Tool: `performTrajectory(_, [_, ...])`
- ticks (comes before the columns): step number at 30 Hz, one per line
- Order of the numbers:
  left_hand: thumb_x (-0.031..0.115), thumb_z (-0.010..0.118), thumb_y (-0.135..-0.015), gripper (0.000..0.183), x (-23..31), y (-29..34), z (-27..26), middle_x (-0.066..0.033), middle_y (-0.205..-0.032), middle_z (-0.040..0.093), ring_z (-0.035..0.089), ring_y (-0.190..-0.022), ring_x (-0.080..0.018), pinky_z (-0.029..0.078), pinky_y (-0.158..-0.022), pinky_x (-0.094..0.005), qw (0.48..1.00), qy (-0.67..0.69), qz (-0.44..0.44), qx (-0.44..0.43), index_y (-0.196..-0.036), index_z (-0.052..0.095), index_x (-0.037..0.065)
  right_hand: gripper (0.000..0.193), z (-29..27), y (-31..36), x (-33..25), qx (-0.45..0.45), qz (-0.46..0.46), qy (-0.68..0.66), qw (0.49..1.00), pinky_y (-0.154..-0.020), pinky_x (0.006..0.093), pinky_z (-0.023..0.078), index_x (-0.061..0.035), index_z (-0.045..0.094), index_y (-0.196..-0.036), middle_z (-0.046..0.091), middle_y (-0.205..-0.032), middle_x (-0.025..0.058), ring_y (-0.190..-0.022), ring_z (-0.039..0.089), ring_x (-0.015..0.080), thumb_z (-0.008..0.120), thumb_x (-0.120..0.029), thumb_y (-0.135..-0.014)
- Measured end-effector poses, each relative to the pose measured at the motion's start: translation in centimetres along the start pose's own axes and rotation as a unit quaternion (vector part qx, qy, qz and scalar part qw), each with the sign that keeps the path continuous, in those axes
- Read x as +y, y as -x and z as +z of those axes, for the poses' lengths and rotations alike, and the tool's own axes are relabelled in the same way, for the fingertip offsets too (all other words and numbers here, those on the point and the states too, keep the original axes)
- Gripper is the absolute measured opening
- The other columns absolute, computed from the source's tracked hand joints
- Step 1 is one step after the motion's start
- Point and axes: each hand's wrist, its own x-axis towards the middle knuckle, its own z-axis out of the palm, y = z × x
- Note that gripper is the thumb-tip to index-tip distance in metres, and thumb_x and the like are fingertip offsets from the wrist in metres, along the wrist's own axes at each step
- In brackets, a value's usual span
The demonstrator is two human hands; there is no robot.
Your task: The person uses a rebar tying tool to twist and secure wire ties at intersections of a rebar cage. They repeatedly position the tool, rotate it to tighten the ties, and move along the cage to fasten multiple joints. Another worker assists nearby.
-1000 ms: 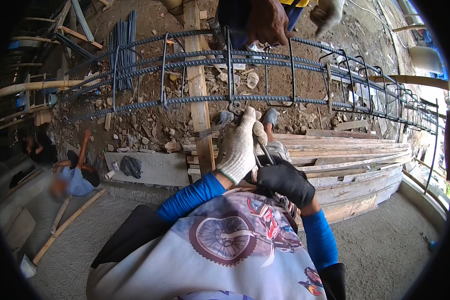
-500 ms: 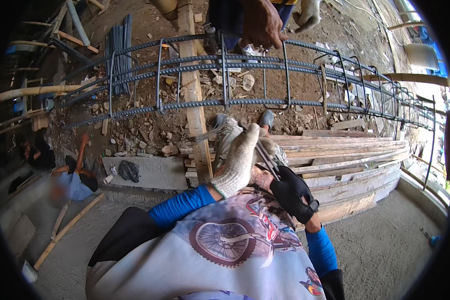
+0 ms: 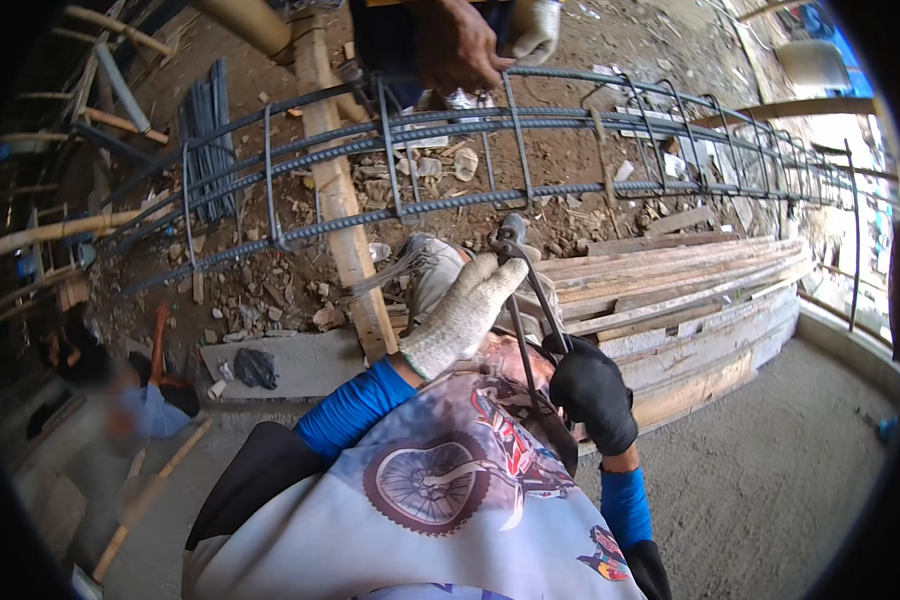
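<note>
A pair of dark metal end-cutting pincers (image 3: 518,318) is held in front of my chest, its head pointing away from me and its two long handles spread. My left hand (image 3: 467,308), in a white knitted glove, is closed at the pincers' head end. My right hand (image 3: 594,392), in a black glove, is closed round the right-hand handle, while the other handle runs free beside it. A bunch of thin tie wires (image 3: 395,268) sticks out by my knee, left of my left hand. Just beyond stretches a rebar cage (image 3: 440,203) with several square stirrups.
A wooden beam (image 3: 342,215) runs under the cage. Stacked planks (image 3: 670,290) lie to the right. Across the cage, a co-worker's bare hand (image 3: 460,50) touches the upper bar; their other hand is gloved. Another person (image 3: 160,405) is low at left. Rubble covers the ground.
The pincers have turned upright into plain view and their handles have spread. My right hand has moved slightly down and right. The view has shifted, and the co-worker's hands sit further left.
</note>
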Motion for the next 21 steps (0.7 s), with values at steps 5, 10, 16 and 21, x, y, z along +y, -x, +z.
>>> performTrajectory(5, [0.024, 0.054, -0.113, 0.031, 0.2, -0.8, 0.9, -0.0127, -0.102, 0.073, 0.074, -0.074, -0.0214, 0.064, -0.064, -0.0361, 0.999, -0.04, -0.018, 0.0, -0.129, 0.063, -0.001, 0.01, -2.7, 1.3, 2.3, 0.062, -0.117, 0.016, 0.991, -0.077, 0.0444, 0.057, -0.0062, 0.066, -0.074, 0.064, -0.078, 0.0117, -0.085, 0.07, 0.034, 0.07, -0.013, -0.078])
performTrajectory(10, [0.03, 0.065, -0.109, 0.023, -0.3, -1.8, 4.2, -0.0041, -0.083, 0.067, 0.059, -0.057, -0.0094, 0.046, -0.048, -0.0257, 0.996, 0.029, -0.056, 0.058, -0.1, 0.067, 0.008, 0.005, -4.7, 2.8, 3.6, 0.149, -0.028, 0.143, 0.978, -0.081, 0.0444, 0.057, -0.0047, 0.066, -0.079, 0.067, -0.084, 0.014, -0.089, 0.07, 0.0374, 0.066, -0.004, -0.074])
performTrajectory(16, [0.028, 0.075, -0.102, 0.027, 0.6, -4.5, 8.6, 0.0051, -0.063, 0.055, 0.042, -0.044, -0.004, 0.029, -0.04, -0.0232, 0.996, -0.022, -0.009, 0.083, -0.083, 0.064, 0.014, 0.016, -3.0, 4.4, 4.8, 0.271, 0.245, -0.183, 0.913, -0.071, 0.0344, 0.058, -0.0019, 0.074, -0.102, 0.074, -0.099, 0.0099, -0.084, 0.072, 0.0232, 0.068, -0.002, -0.088])
performTrajectory(21, [0.025, 0.076, -0.102, 0.017, 1.8, -5.8, 11.1, 0.0089, -0.063, 0.054, 0.037, -0.045, 0.0008, 0.024, -0.04, -0.0205, 0.992, -0.119, 0.03, 0.029, -0.092, 0.072, 0.012, 0.023, -5.2, 7.9, 8.4, 0.281, 0.222, -0.316, 0.879, -0.058, 0.0265, 0.051, 0.0032, 0.071, -0.112, 0.071, -0.091, 0.0078, -0.067, 0.068, 0.0142, 0.062, -0.018, -0.106])
